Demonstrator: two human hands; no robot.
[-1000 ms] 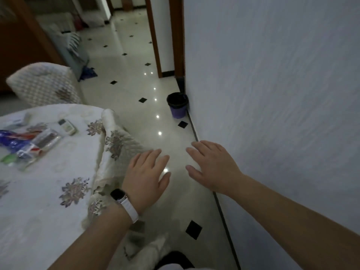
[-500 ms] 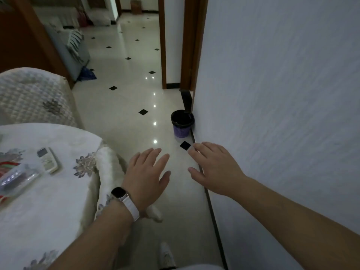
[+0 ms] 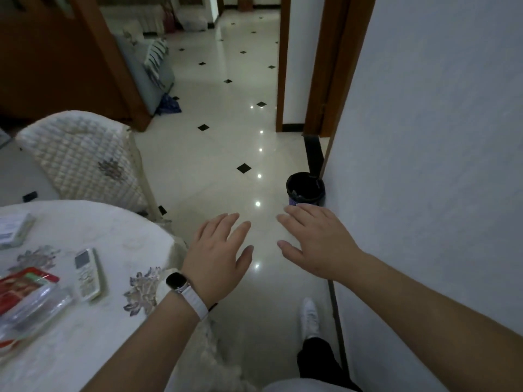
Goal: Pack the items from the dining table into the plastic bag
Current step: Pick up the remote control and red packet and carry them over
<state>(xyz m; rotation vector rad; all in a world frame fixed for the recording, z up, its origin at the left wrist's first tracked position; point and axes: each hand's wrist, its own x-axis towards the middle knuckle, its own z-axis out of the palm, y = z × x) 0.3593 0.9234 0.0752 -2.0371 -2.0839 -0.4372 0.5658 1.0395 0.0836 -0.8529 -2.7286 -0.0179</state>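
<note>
The dining table with a white flowered cloth fills the lower left. On it lie a white remote control, a red packet in clear plastic wrapping and a small pale box at the left edge. My left hand, with a watch on its wrist, hovers open over the floor just right of the table's edge. Beside it, nearer the wall, my right hand is also open and empty. No plastic bag is in view.
A chair with a quilted white cover stands behind the table. A dark waste bin sits on the floor against the white wall on the right. The tiled corridor runs ahead. My white shoe is on the floor below.
The view has swung up and shifted forward along the table: the chair and bin now sit nearer and lower. Both hands stay open and keep their pose in front of me.
</note>
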